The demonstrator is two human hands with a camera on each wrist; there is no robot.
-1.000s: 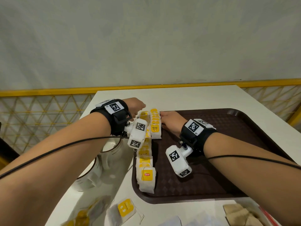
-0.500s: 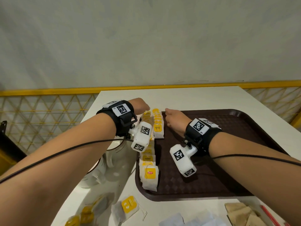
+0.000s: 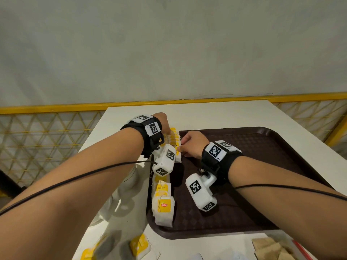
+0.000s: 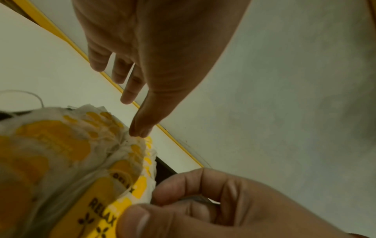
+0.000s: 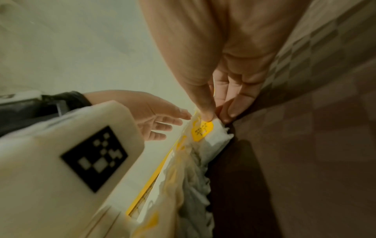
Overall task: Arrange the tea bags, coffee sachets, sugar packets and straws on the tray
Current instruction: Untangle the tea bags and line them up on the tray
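Note:
A row of white tea bags (image 3: 162, 205) with yellow tags lies along the left edge of the brown tray (image 3: 262, 166). At the row's far end my left hand (image 3: 165, 126) hovers with straight fingers. Its thumb tip (image 4: 140, 132) touches the top of the bags (image 4: 61, 145). My right hand (image 3: 185, 147) comes in from the tray side and pinches one tea bag (image 5: 203, 130), thumb (image 5: 206, 112) on its yellow tag and fingers on the far side. The same pinch shows in the left wrist view, where the right hand (image 4: 162, 209) is curled on the "RELAX" tag (image 4: 103, 214).
Loose tea bags (image 3: 139, 244) lie on the white table near its front left. Brown paper packets (image 3: 270, 248) and a red straw (image 3: 302, 248) are at the front right. White cups (image 3: 127, 186) stand left of the tray under my left forearm. A yellow railing (image 3: 47, 109) runs behind.
Both hands stay at the far end of the row. The right hand has shifted slightly left onto the bags, and the left hand has edged a little right.

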